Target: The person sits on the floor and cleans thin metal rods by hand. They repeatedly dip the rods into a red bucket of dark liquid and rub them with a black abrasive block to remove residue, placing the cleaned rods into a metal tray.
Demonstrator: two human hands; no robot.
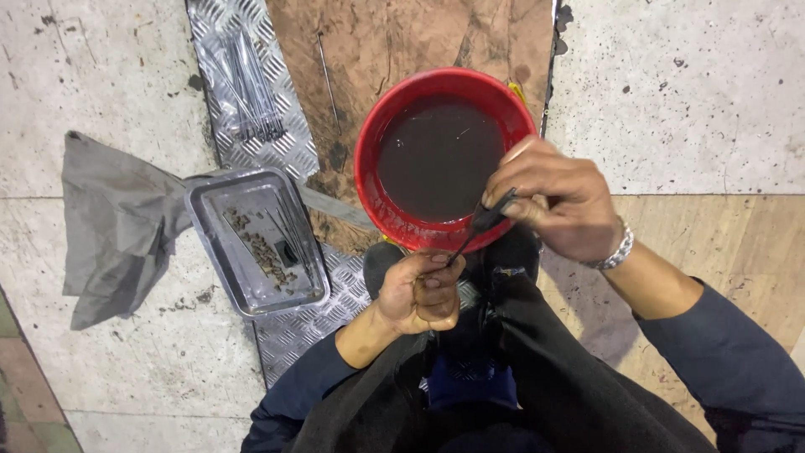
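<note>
Head view, right hand: the right hand [560, 205], right of centre, has its fingers [521, 207] pinched together on the upper end of a thin dark rod-like tool [482, 223]; a silvery bracelet [618, 250] sits on its wrist.
Head view, left hand: the left hand [419, 292], just below centre, is curled shut, its fingertips closed on the lower end of the tool; what else it may hold is hidden.
Tool position: it slants between the two hands, over the near rim of the round red plastic basin of dark liquid [442, 159] in the upper middle.
Left of the hands: a shallow rectangular metal tray [257, 242] with small brown bits in it lies on the floor, well apart from both hands.
Upper left: a bundle of thin metal rods [250, 84] rests on a strip of ribbed metal plate [289, 151].
Far left: a crumpled grey cloth [113, 226] lies on the speckled stone floor [688, 92].
Under the basin: a stained brown board [377, 50].
</note>
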